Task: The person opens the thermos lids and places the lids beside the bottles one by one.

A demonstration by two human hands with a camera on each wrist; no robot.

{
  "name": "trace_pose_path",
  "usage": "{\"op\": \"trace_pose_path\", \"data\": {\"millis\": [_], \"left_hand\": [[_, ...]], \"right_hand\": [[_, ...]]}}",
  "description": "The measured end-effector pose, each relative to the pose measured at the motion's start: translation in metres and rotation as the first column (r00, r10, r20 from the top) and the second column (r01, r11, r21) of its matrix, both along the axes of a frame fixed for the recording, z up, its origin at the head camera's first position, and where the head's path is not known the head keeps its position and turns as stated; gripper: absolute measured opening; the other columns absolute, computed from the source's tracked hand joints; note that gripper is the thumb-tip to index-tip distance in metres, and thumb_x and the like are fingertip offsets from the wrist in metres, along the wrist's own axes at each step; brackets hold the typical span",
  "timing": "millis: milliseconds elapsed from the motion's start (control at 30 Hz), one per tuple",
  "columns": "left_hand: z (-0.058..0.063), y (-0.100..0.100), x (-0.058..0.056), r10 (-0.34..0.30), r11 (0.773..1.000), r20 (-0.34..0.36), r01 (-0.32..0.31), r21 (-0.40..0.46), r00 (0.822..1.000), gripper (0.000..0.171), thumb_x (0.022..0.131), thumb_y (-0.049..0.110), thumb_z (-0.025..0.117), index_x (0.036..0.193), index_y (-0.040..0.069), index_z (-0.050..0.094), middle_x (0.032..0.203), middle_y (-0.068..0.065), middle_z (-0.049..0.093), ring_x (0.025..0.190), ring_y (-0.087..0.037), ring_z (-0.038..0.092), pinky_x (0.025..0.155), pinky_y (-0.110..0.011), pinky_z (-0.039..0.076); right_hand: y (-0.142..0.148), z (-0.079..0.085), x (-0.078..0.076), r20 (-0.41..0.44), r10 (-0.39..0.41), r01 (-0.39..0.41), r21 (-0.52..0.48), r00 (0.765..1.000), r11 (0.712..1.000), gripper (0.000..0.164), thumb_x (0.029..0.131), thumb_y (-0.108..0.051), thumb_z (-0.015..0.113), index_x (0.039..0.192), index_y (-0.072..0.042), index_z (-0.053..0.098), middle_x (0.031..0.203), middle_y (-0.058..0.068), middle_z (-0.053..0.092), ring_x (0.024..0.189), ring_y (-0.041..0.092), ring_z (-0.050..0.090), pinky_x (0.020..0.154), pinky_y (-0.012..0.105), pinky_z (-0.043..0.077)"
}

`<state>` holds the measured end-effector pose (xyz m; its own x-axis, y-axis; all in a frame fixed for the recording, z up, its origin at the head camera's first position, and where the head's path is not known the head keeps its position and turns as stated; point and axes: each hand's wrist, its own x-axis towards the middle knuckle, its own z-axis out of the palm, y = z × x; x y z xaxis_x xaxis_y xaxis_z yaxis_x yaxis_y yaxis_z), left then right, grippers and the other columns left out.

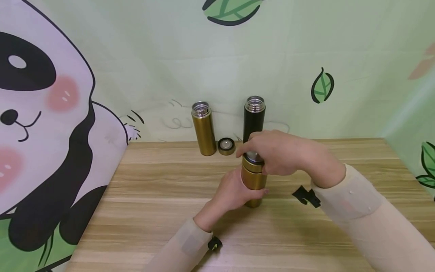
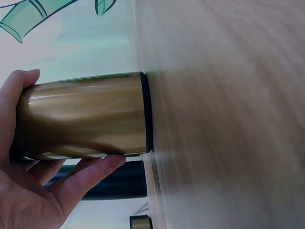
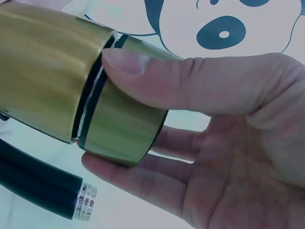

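Observation:
A gold vacuum flask (image 1: pixel 253 180) stands upright on the wooden table, its dark base at the tabletop in the left wrist view. My left hand (image 1: pixel 234 189) grips its body, thumb on one side and fingers on the other. From above, my right hand (image 1: pixel 280 151) holds the gold lid (image 3: pixel 126 105) between thumb and fingers. A thin dark gap with a bright line shows between lid and body in the right wrist view. Just behind stands a black flask (image 1: pixel 254 121) without a lid, its steel neck bare; its lower part is hidden by my right hand.
Another gold flask (image 1: pixel 204 130) stands lidless at the back left of the table (image 1: pixel 153 211). Beside it lies a gold lid (image 1: pixel 226 146) with its inner side up. A printed backdrop (image 1: pixel 153 68) with a panda and leaves rises behind the table's rear edge.

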<state>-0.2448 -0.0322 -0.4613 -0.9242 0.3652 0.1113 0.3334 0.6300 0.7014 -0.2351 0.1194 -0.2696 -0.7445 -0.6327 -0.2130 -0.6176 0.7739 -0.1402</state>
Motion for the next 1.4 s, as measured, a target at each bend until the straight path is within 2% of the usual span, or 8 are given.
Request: {"op": "trace_pose_path", "data": {"millis": [267, 567, 800, 900, 1000, 1100, 1300, 1400], "left_hand": [[0.001, -0.001, 0.000, -0.015, 1.000, -0.008, 0.015, 0.006, 1.000, 0.060, 0.080, 0.054, 0.084, 0.120, 0.017, 0.060, 0.102, 0.004, 0.071, 0.087, -0.012, 0.066, 0.081, -0.033, 0.053], [0.001, -0.002, 0.000, -0.023, 1.000, -0.004, 0.023, 0.021, 1.000, 0.062, 0.080, 0.052, 0.085, 0.125, 0.019, 0.058, 0.107, 0.004, 0.070, 0.091, -0.012, 0.066, 0.084, -0.032, 0.053], [-0.001, -0.002, 0.001, -0.018, 0.999, -0.009, 0.018, 0.028, 1.000, 0.063, 0.080, 0.054, 0.085, 0.125, 0.019, 0.057, 0.106, 0.005, 0.070, 0.090, -0.011, 0.066, 0.084, -0.033, 0.053], [-0.001, -0.002, 0.000, -0.020, 0.999, -0.009, 0.021, 0.030, 1.000, 0.061, 0.080, 0.054, 0.085, 0.123, 0.019, 0.059, 0.104, 0.005, 0.070, 0.088, -0.010, 0.066, 0.082, -0.032, 0.053], [0.000, -0.002, 0.000, -0.023, 1.000, -0.017, 0.024, 0.017, 1.000, 0.061, 0.080, 0.055, 0.084, 0.123, 0.020, 0.058, 0.105, 0.005, 0.071, 0.090, -0.011, 0.067, 0.082, -0.032, 0.054], [0.001, -0.001, 0.000, -0.029, 1.000, -0.026, 0.029, 0.000, 0.999, 0.066, 0.081, 0.056, 0.083, 0.129, 0.020, 0.055, 0.112, 0.002, 0.071, 0.097, -0.013, 0.069, 0.085, -0.034, 0.055], [0.001, 0.000, 0.002, -0.016, 1.000, 0.002, 0.016, 0.013, 1.000, 0.067, 0.081, 0.056, 0.083, 0.133, 0.023, 0.057, 0.115, 0.002, 0.071, 0.100, -0.014, 0.067, 0.087, -0.035, 0.054], [0.001, 0.000, 0.003, -0.001, 1.000, 0.012, 0.001, 0.017, 1.000, 0.068, 0.081, 0.056, 0.084, 0.134, 0.022, 0.059, 0.112, 0.003, 0.071, 0.097, -0.013, 0.066, 0.085, -0.034, 0.053]], "right_hand": [[0.004, -0.001, -0.001, 0.014, 0.041, -0.041, -0.040, 0.999, 0.998, 0.067, 0.077, 0.014, 0.078, 0.130, -0.026, 0.068, 0.124, 0.003, 0.065, 0.115, 0.026, 0.064, 0.101, 0.052, 0.050], [0.008, -0.003, -0.004, 0.020, 0.079, -0.076, -0.102, 0.997, 0.992, 0.061, 0.076, 0.016, 0.079, 0.116, -0.029, 0.068, 0.122, -0.002, 0.066, 0.112, 0.025, 0.064, 0.099, 0.053, 0.051], [0.010, -0.003, -0.005, 0.057, 0.079, -0.074, -0.099, 0.995, 0.992, 0.072, 0.073, 0.023, 0.069, 0.122, -0.031, 0.067, 0.129, -0.002, 0.063, 0.115, 0.024, 0.062, 0.099, 0.052, 0.051], [0.011, -0.004, -0.005, 0.066, 0.093, -0.085, -0.113, 0.993, 0.990, 0.075, 0.075, 0.014, 0.076, 0.134, -0.032, 0.063, 0.139, 0.001, 0.058, 0.123, 0.025, 0.058, 0.103, 0.052, 0.050], [0.011, -0.003, -0.004, 0.058, 0.089, -0.080, -0.142, 0.994, 0.987, 0.078, 0.080, -0.009, 0.087, 0.147, -0.034, 0.055, 0.149, 0.006, 0.050, 0.132, 0.029, 0.054, 0.106, 0.052, 0.048], [0.008, -0.002, -0.001, 0.009, 0.033, -0.031, -0.130, 0.999, 0.991, 0.079, 0.085, -0.032, 0.086, 0.153, -0.030, 0.048, 0.153, 0.012, 0.046, 0.132, 0.032, 0.054, 0.104, 0.052, 0.049], [-0.001, -0.002, 0.004, -0.124, -0.093, 0.092, -0.013, 0.988, 0.996, 0.082, 0.086, -0.060, 0.077, 0.147, -0.010, 0.055, 0.126, 0.014, 0.063, 0.105, 0.028, 0.064, 0.092, 0.048, 0.054], [-0.003, -0.003, 0.006, -0.165, -0.139, 0.144, 0.017, 0.976, 0.989, 0.076, 0.087, -0.066, 0.072, 0.128, -0.003, 0.063, 0.104, 0.010, 0.066, 0.091, 0.026, 0.065, 0.083, 0.045, 0.055]]}}
